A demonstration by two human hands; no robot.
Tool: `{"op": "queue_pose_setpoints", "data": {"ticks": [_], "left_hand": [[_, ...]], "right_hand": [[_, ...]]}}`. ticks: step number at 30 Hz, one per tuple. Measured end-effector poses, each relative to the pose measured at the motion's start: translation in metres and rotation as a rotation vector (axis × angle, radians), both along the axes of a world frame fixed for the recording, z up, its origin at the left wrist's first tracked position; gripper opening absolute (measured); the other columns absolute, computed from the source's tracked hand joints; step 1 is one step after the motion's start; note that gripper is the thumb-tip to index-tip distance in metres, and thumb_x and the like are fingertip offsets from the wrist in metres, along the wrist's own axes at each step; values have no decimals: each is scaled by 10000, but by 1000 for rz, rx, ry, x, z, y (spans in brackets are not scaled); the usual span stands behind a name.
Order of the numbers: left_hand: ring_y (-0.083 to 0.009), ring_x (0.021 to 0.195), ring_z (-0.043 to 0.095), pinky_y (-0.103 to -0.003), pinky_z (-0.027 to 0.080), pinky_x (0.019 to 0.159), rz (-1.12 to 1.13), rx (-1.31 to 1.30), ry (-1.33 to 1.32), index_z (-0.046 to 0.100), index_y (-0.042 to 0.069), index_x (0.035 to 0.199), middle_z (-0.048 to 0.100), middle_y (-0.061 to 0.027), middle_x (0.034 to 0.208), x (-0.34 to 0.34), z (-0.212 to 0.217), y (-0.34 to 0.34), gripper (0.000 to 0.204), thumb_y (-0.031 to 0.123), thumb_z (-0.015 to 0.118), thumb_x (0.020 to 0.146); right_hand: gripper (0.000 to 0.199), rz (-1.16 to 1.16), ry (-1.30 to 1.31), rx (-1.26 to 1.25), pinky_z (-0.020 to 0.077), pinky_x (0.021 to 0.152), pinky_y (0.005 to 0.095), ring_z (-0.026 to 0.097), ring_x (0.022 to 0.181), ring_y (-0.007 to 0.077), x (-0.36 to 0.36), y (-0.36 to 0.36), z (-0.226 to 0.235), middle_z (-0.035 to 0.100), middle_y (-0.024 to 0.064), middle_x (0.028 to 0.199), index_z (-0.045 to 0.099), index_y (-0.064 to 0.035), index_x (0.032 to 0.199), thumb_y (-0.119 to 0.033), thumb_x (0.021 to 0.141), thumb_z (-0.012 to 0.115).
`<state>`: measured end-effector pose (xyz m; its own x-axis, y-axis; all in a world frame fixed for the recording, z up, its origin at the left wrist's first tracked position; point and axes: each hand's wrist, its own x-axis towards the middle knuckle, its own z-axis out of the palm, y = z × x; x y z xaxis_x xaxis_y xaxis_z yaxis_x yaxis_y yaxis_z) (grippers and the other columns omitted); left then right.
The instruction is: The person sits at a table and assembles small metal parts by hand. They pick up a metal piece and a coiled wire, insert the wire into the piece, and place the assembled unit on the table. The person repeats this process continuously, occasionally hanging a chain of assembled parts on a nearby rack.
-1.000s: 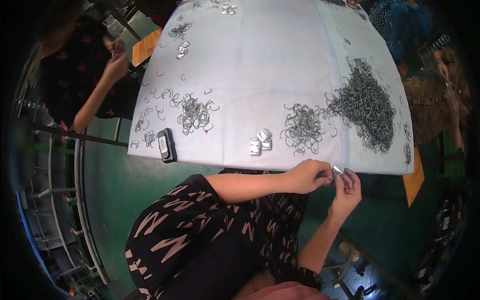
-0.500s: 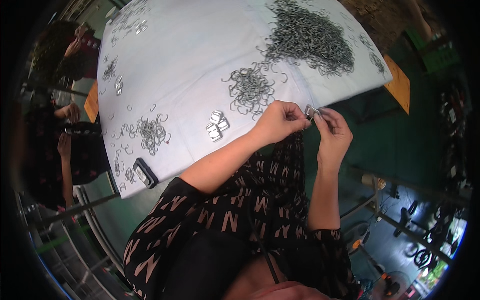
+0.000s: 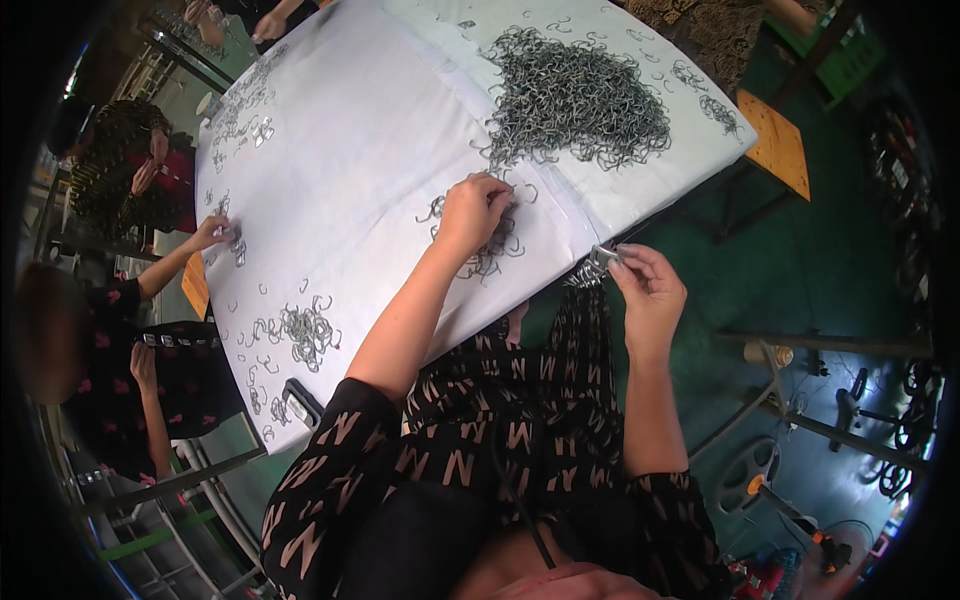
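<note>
My left hand (image 3: 472,216) is over a small heap of curved grey metal hooks (image 3: 490,252) near the table edge. Its fingertips are pinched together; whatever is between them is too small to make out. At the table's right front edge, my right hand (image 3: 652,290) grips a small silvery metal piece (image 3: 601,257) between thumb and fingers. Several shiny bits (image 3: 584,275) hang just below that piece, over my patterned clothing. Beyond both hands lies a much larger pile of the same hooks (image 3: 580,98).
The white-covered table (image 3: 350,130) also bears a loose hook heap (image 3: 305,335) and a black-framed block (image 3: 301,402) at the left. Two co-workers sit along the left side, one reaching to the table; another person's hands show at the far left. A wooden bench (image 3: 775,145) stands at the right.
My left hand has left the metal piece and moved left and away onto the small hook heap. My right hand keeps the piece, slightly lower. The view has shifted; my left forearm now covers the silvery blocks.
</note>
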<state>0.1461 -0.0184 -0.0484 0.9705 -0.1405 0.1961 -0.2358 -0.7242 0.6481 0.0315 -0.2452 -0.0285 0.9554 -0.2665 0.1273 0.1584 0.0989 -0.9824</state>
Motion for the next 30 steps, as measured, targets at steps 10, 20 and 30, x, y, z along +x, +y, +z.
{"op": "queue_pose_setpoints", "data": {"ticks": [10, 20, 30], "left_hand": [[-277, 843, 591, -375, 504, 730, -210, 260, -425, 715, 69, 934, 616, -84, 872, 63, -29, -48, 151, 108, 644, 807], [-265, 841, 562, -365, 482, 721, -337, 262, -458, 703, 84, 870, 570, -77, 868, 75, -27, -80, 138, 170, 703, 762], [-308, 865, 598, -383, 497, 769, -348, 168, -197, 673, 27, 805, 605, -123, 872, 64, -14, -43, 117, 123, 693, 740]], "right_hand": [[169, -15, 7, -23, 490, 708, 206, 626, 770, 83, 2, -5, -3, 691, 63, 879, 645, 45, 998, 50, 830, 659], [166, -10, 13, -17, 487, 714, 210, 620, 763, 79, 1, -6, -4, 694, 63, 874, 648, 40, 993, 42, 827, 663], [175, -10, -10, -3, 486, 701, 205, 627, 766, 80, -1, -6, -7, 694, 68, 873, 647, 46, 997, 60, 823, 654]]}}
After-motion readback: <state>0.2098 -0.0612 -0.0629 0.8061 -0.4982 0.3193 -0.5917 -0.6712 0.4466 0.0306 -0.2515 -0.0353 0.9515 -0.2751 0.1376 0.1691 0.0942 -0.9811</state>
